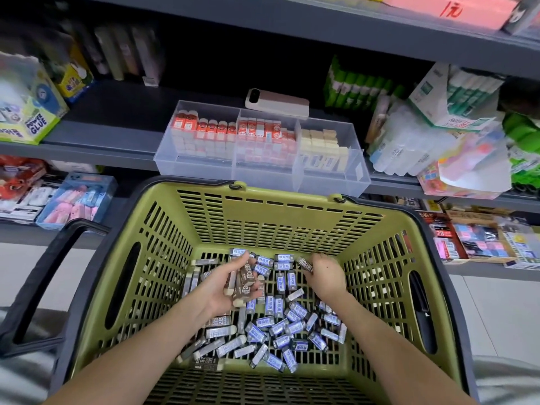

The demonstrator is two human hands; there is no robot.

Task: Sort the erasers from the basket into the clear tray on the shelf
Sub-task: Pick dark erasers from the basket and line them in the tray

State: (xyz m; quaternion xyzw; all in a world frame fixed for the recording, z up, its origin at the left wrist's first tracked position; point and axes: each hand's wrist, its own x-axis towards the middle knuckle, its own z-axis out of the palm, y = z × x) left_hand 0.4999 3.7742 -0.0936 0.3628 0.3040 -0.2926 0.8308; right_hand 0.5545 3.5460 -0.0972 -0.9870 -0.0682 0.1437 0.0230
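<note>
A green plastic basket [292,211] holds several loose erasers [280,331] in blue-white and brown "2B" sleeves. Inside the basket, my left hand [225,287] holds a stack of several brown 2B erasers [244,283], palm up. To the right, my right hand [325,276] pinches one brown 2B eraser [304,264] just above the pile. The clear tray [330,179] stands on the shelf behind the basket. Its left and middle compartments hold red-sleeved erasers [233,133], and its right compartment holds cream erasers [321,141].
A phone [277,102] lies on the shelf behind the tray. Glue boxes [32,112] stand at left, glue sticks and bagged goods [438,127] at right. The lower shelf carries more stationery packs [76,200]. The basket's black handles [38,282] hang down at both sides.
</note>
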